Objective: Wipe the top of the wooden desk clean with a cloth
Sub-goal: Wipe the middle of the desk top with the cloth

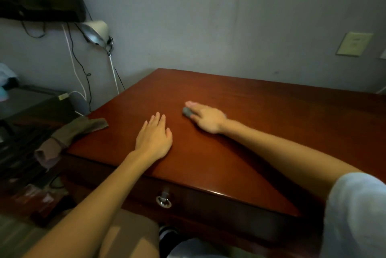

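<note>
The reddish-brown wooden desk [240, 132] fills the middle of the view, its top glossy. My left hand [154, 138] lies flat on the desk near the front left, fingers straight and together, holding nothing. Further back, my right hand [205, 116] reaches across with fingers stretched out and presses on a small grey cloth [186, 112]. Only the cloth's left end shows from under the fingers.
A brown garment [83, 129] hangs over the desk's left corner. A drawer with a metal ring pull [164, 200] runs below the front edge. A desk lamp [97, 30] and cables stand by the wall on the left, beside dark cluttered furniture [27, 109].
</note>
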Available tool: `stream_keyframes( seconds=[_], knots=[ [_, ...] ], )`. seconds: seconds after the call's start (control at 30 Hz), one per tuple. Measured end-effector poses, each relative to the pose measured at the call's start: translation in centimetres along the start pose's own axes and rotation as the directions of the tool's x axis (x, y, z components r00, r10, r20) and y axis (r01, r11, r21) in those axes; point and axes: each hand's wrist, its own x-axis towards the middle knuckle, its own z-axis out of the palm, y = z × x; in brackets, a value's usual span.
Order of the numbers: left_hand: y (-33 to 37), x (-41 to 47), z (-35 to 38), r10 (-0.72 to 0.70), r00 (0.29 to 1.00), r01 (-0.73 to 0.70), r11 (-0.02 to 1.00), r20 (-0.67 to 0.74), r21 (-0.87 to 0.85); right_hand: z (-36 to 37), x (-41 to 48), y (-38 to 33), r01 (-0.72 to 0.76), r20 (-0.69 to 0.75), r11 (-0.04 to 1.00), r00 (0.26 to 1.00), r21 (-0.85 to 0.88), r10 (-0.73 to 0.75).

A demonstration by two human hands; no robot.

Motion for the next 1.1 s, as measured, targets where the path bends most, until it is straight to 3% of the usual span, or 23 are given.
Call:
stream_keyframes(
  seconds=[0.1,0.2,0.33,0.47,0.63,0.73,0.9,1.0,1.1],
  knots=[
    [0.0,0.4,-0.1,-0.046,0.998,0.046,0.999,-0.031,0.002,0.7,-4.7,-2.1,0.286,0.020,0.958,0.958,-0.027,-0.286],
    [0.4,1.6,-0.5,-0.074,0.997,0.075,0.996,-0.036,0.049,-0.3,-9.1,0.3,0.335,0.022,0.942,0.942,0.006,-0.335],
    [2.0,3.8,-0.6,-0.003,1.000,0.002,0.998,0.013,0.056,-3.0,-10.2,7.5,0.075,0.017,0.997,0.997,-0.016,-0.075],
    [3.3,5.6,0.4,0.030,0.999,-0.032,0.999,0.044,0.042,-4.5,-7.0,14.0,-0.231,-0.022,0.973,0.973,-0.020,0.231],
    [3.2,6.0,1.4,0.017,0.999,-0.018,0.999,0.031,0.042,-3.8,1.6,14.1,-0.350,-0.081,0.937,0.934,-0.010,0.348],
    [3.1,6.0,1.5,0.019,1.000,-0.020,0.999,0.025,0.043,-2.5,6.2,10.0,-0.292,-0.064,0.956,0.955,-0.010,0.291],
    [3.0,6.2,1.6,0.015,1.000,-0.015,0.999,0.020,0.043,-0.4,7.0,3.2,0.011,0.025,0.999,1.000,-0.045,-0.010],
    [2.9,6.1,1.6,0.018,1.000,-0.019,0.999,0.017,0.045,-0.8,3.2,3.8,0.140,0.049,0.990,0.989,-0.026,-0.138],
    [2.9,6.0,1.5,0.020,0.999,-0.021,0.999,0.030,0.042,-2.1,-0.9,7.6,0.124,0.052,0.992,0.991,-0.014,-0.123]
  ],
)
